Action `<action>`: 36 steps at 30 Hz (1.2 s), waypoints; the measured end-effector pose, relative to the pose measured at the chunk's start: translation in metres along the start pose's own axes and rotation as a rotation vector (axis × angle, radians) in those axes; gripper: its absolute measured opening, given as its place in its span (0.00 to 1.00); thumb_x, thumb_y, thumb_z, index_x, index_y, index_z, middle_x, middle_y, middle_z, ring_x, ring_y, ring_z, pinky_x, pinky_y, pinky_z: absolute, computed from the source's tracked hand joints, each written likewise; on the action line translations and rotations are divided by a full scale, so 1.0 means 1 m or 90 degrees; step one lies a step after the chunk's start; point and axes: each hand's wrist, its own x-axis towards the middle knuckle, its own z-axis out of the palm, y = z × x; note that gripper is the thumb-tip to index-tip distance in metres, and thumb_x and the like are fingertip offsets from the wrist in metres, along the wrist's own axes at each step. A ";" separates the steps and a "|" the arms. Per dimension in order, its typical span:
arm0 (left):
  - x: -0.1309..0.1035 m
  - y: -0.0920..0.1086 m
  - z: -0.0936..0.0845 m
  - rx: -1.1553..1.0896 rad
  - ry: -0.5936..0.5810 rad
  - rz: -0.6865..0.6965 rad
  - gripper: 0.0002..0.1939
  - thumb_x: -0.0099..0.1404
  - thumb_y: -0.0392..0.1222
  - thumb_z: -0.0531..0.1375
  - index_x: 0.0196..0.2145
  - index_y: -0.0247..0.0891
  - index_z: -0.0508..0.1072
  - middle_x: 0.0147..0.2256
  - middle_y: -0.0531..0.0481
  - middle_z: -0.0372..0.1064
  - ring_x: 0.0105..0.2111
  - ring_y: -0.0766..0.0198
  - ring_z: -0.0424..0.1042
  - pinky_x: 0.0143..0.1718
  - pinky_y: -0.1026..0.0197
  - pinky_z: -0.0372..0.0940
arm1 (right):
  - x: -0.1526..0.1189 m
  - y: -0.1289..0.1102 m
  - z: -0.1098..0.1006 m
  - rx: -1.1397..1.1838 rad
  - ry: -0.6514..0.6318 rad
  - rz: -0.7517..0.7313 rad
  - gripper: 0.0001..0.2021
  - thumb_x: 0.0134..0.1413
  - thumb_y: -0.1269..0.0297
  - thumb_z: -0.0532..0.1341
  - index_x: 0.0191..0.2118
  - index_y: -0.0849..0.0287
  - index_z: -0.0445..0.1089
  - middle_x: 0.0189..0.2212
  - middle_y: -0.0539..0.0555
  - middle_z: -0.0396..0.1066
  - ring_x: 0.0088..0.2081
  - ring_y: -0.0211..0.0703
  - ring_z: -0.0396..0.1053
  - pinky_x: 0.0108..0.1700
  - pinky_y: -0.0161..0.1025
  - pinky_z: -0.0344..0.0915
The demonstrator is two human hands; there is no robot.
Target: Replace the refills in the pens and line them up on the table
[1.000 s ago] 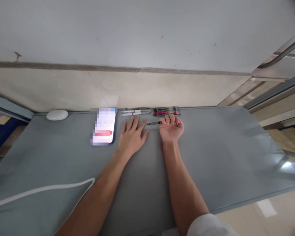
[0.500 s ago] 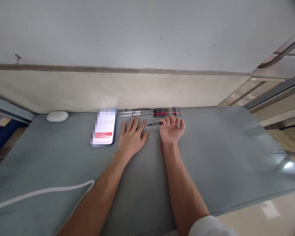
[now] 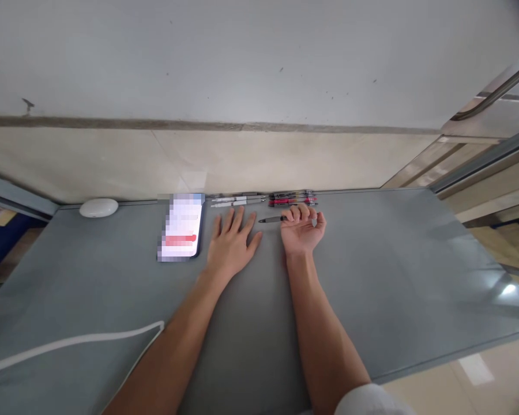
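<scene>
My left hand lies flat on the grey desk, palm down, its fingers spread and nothing under them that I can see. Palm up, my right hand rests beside it with fingers curled over a dark grey pen. The pen's tip points left toward my left hand; its other end is hidden in the fingers. Beyond my left hand, white and clear pens lie side by side along the wall. Several black and red pens lie beyond my right hand.
A phone with a lit, partly blurred screen lies left of my left hand. A white rounded case sits at the desk's back left. A white cable runs by my left forearm. The wall borders the grey desk at the back.
Both hands and the pen hold nearly the same pose. The view has shifted very slightly.
</scene>
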 end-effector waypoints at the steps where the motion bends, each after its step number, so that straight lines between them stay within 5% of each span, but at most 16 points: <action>1: 0.000 0.000 0.000 0.002 0.001 0.000 0.28 0.71 0.54 0.46 0.65 0.43 0.59 0.67 0.44 0.50 0.67 0.48 0.47 0.66 0.40 0.42 | 0.000 0.000 0.000 0.006 0.002 0.002 0.12 0.53 0.59 0.53 0.23 0.55 0.50 0.21 0.44 0.46 0.22 0.35 0.48 0.25 0.35 0.56; 6: 0.000 0.000 -0.001 -0.001 0.000 0.008 0.28 0.72 0.53 0.46 0.65 0.40 0.59 0.67 0.42 0.50 0.67 0.46 0.48 0.66 0.39 0.42 | 0.000 0.000 0.000 0.034 -0.022 0.017 0.12 0.53 0.59 0.53 0.23 0.55 0.50 0.21 0.44 0.45 0.22 0.35 0.48 0.26 0.35 0.56; 18: 0.000 -0.001 0.001 0.004 0.014 0.014 0.28 0.71 0.53 0.47 0.64 0.39 0.60 0.66 0.41 0.51 0.66 0.45 0.48 0.65 0.39 0.43 | 0.003 0.001 0.000 -0.199 -0.016 -0.068 0.13 0.53 0.62 0.49 0.23 0.55 0.42 0.22 0.45 0.38 0.22 0.38 0.42 0.25 0.38 0.53; 30: 0.001 -0.001 0.004 0.013 0.019 0.021 0.28 0.71 0.53 0.48 0.64 0.39 0.60 0.66 0.40 0.51 0.66 0.44 0.49 0.64 0.37 0.45 | 0.001 -0.001 -0.001 0.016 -0.029 0.000 0.10 0.55 0.64 0.51 0.24 0.55 0.50 0.22 0.44 0.44 0.22 0.35 0.47 0.26 0.34 0.54; 36: 0.000 -0.001 0.003 0.012 0.020 0.021 0.28 0.72 0.53 0.47 0.64 0.39 0.60 0.66 0.40 0.51 0.66 0.44 0.49 0.64 0.38 0.44 | 0.001 0.000 0.000 -0.005 -0.024 -0.001 0.11 0.54 0.64 0.51 0.24 0.55 0.48 0.21 0.44 0.43 0.22 0.35 0.47 0.25 0.35 0.54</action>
